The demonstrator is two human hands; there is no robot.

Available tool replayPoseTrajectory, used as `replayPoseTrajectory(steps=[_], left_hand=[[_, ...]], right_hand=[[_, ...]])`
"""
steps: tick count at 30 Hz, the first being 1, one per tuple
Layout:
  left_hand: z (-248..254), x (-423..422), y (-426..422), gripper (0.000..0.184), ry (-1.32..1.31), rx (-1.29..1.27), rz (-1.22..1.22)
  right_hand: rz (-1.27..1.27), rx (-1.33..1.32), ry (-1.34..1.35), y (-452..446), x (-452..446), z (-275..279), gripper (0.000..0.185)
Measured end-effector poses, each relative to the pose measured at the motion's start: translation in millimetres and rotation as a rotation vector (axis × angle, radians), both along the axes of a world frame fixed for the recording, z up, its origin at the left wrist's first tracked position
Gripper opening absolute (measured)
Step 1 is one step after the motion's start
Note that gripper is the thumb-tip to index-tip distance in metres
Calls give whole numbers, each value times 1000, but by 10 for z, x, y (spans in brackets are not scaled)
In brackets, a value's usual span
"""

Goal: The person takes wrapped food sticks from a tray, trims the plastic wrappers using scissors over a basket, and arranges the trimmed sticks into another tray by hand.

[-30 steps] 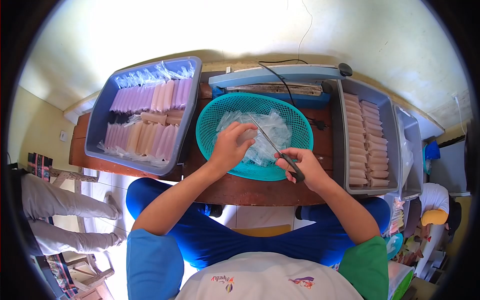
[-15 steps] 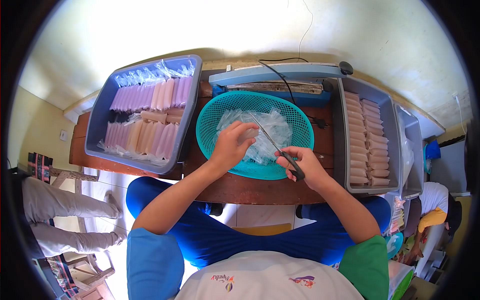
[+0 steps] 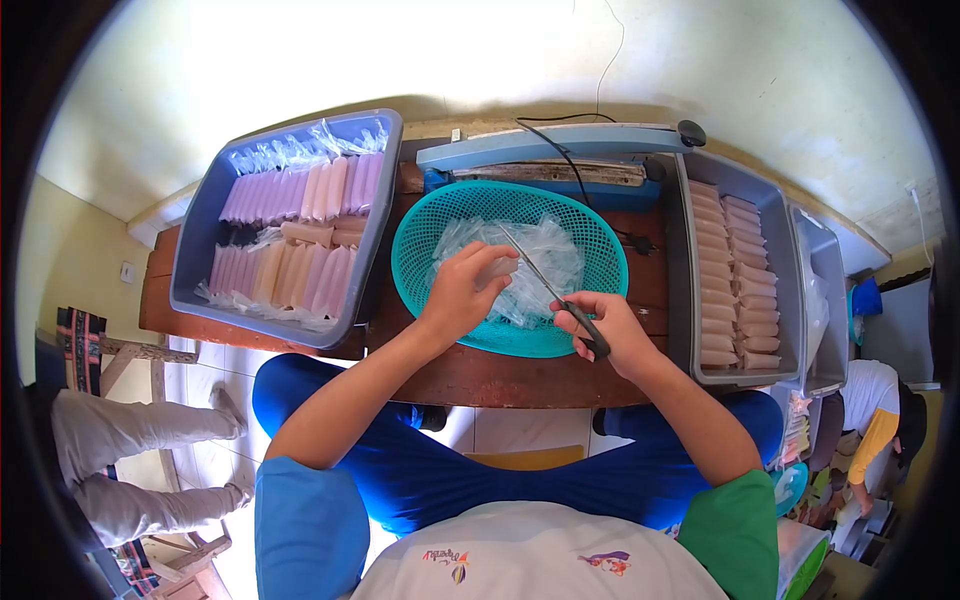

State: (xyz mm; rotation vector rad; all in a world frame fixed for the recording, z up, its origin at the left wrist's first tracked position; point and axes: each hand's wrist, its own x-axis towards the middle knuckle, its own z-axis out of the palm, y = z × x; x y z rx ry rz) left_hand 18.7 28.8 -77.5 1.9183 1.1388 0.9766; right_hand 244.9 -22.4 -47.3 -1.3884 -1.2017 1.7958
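My right hand (image 3: 608, 325) grips a pair of scissors (image 3: 540, 275) by its dark handle, the blades pointing up and to the left. Opposite it, my left hand (image 3: 463, 285) pinches a small clear plastic piece (image 3: 504, 268) near the scissor tips; whether the blades touch it I cannot tell. Both hands are over a turquoise oval basket (image 3: 412, 270). Inside the basket lies a heap of crumpled clear plastic pieces (image 3: 556, 262).
At left, a grey tub (image 3: 362, 300) holds rows of filled purple and peach plastic tubes. Another grey tub (image 3: 686, 250) at right holds pinkish ones. Behind the basket stands a blue bag sealer (image 3: 560, 145) with a cord. People are at far left and lower right.
My hands, the scissors and the plastic piece stay almost where they were. The person at lower right has shifted an arm, and the legs at left have moved slightly.
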Motion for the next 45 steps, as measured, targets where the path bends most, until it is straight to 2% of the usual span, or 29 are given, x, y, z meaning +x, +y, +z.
replayPoseTrajectory(steps=[22,24,28,30,33,36,41,43,45], left_hand=[[-52,-65,68,30,25,-12,101],[-46,-65,77,30,-32,22,112],[-12,-47,77,32,-56,-13,115],[32,-32,81,36,-90,-118,153],[1,-63,112,37,-114,-126,166],[21,-94,110,35,-262,-214,144],[-11,-147,161,36,-321,-252,73],[26,-153,170,35,-369,-232,48],[69,-166,172,34,-344,-272,16]], right_hand=[[-121,13,-34,-9,41,164,42],[-54,124,-260,19,54,160,47],[29,281,-440,75,19,116,46],[122,688,-659,120,9,0,42],[190,850,-732,173,-98,-76,35],[246,872,-776,213,-233,-204,26],[306,859,-897,240,-395,-494,25],[320,872,-927,238,-432,-467,24],[348,924,-946,231,-435,-375,15]])
